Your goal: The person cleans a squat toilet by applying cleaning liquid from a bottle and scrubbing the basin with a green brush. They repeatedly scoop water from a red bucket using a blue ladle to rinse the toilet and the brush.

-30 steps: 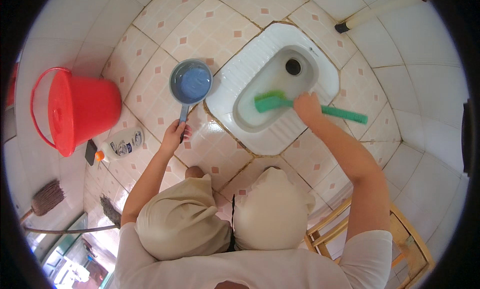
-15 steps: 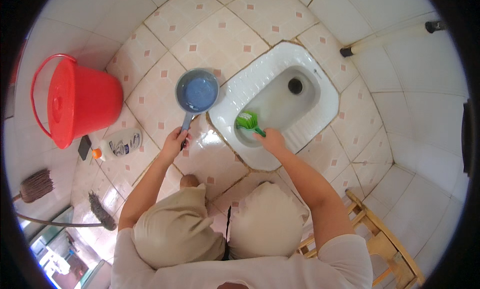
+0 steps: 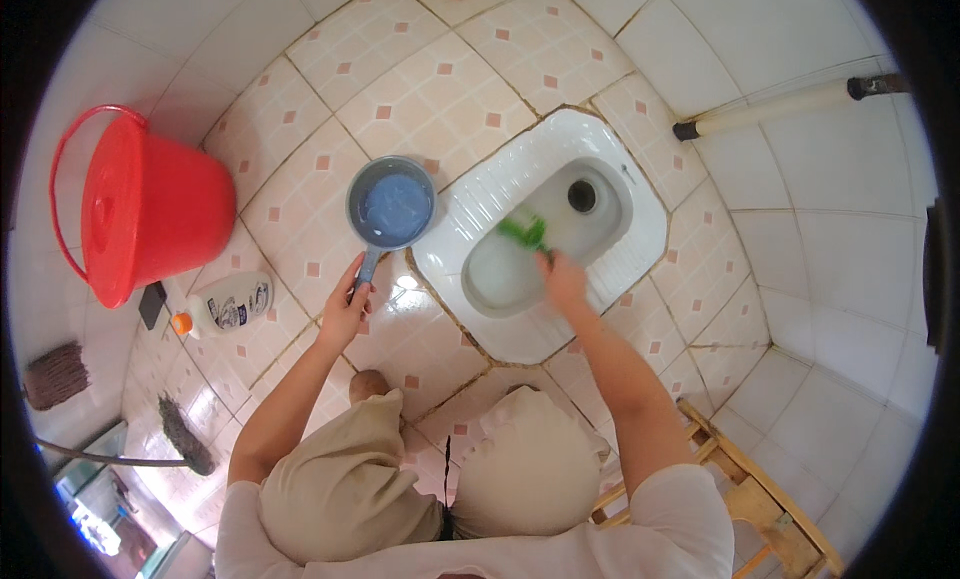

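My left hand (image 3: 346,307) is wrapped round the handle of a grey-blue water ladle (image 3: 392,203), whose round bowl looks blue inside and sits left of the squat toilet. Closed on the handle of a green scrub brush (image 3: 522,233), my right hand (image 3: 562,281) is over the basin of the white squat toilet (image 3: 590,319). The brush head is smeared by motion and lies against or just above the basin's left inner wall. Beyond it, the toilet's dark drain hole (image 3: 582,196) shows at the far end.
A lidded red bucket (image 3: 175,204) stands at the left wall, with a white bottle with an orange cap (image 3: 230,304) near it. Lower left are a broom head (image 3: 57,376) and a grey brush (image 3: 185,439). A wooden chair (image 3: 760,499) stands lower right; a pipe (image 3: 780,111) runs along the right wall.
My right hand has moved the brush from the near end of the basin farther along toward the drain. The left hand still holds the ladle in about the same place; the view shifted slightly.
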The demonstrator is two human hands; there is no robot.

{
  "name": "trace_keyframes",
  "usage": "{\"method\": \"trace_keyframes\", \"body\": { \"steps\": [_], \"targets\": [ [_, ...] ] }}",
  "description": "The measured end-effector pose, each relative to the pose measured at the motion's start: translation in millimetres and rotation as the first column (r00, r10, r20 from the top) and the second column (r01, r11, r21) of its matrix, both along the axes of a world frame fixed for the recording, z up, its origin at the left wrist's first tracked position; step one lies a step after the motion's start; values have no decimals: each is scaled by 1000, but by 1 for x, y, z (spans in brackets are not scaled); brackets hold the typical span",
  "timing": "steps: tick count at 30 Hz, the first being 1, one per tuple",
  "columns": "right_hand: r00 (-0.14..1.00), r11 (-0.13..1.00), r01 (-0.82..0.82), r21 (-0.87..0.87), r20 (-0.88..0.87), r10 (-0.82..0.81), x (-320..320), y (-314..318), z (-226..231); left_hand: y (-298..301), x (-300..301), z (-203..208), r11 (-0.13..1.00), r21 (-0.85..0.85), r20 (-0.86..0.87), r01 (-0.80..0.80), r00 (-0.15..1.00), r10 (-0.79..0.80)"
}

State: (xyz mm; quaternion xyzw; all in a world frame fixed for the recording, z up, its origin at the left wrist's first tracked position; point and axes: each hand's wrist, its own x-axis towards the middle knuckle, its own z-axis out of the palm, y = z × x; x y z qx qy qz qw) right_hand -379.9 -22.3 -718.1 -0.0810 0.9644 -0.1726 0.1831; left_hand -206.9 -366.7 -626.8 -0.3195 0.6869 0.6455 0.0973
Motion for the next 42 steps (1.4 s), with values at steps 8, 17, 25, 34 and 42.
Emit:
{"method": "trace_keyframes", "body": {
  "steps": [8, 17, 25, 34, 42],
  "targets": [
    [990, 990, -137, -14, 22, 137, 32, -14, 3, -1, 1, 4, 996, -83, 20, 34, 999, -33],
    [982, 980, -187, -74, -47, 184, 7, -3, 5, -5, 2, 2, 997, -56, 30, 56, 998, -54],
    [969, 969, -246, -16, 8, 247, -12, 8, 19, -50, 131, -14, 940, -86, 145, -330, 929, 340],
    [945, 945, -324, -53, 36, 326, 59, -20, 11, -138, 188, 8, 606, -612, -240, -508, 849, 470],
    [534, 405, -778, 481, 165, 829, -27, 16, 49, -158, 143, -3, 720, -350, -429, -599, 786, 445]
  ]
}}
